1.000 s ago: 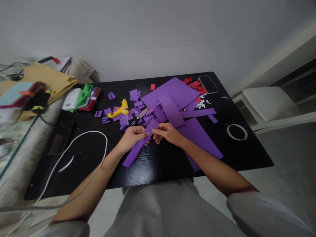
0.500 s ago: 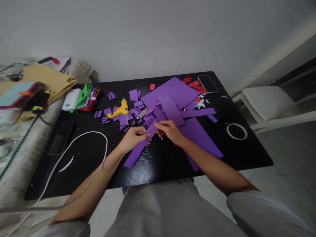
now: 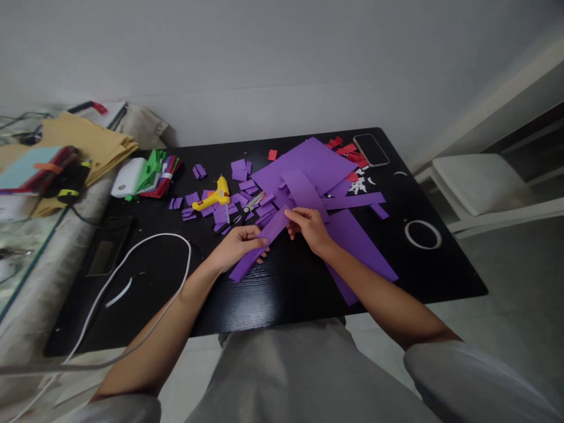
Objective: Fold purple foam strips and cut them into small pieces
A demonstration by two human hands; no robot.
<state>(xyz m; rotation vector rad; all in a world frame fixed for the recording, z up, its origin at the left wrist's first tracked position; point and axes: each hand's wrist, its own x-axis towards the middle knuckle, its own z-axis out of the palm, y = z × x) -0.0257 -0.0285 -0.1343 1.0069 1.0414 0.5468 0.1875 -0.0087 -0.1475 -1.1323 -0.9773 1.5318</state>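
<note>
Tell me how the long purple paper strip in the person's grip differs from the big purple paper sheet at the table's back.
Size: the long purple paper strip is narrow; the big purple paper sheet is far broader.
Pose: the strip is held by the left grip and right grip; the sheet lies unheld, partly hidden by a wide purple paper band.
Shared: both are purple.
</note>
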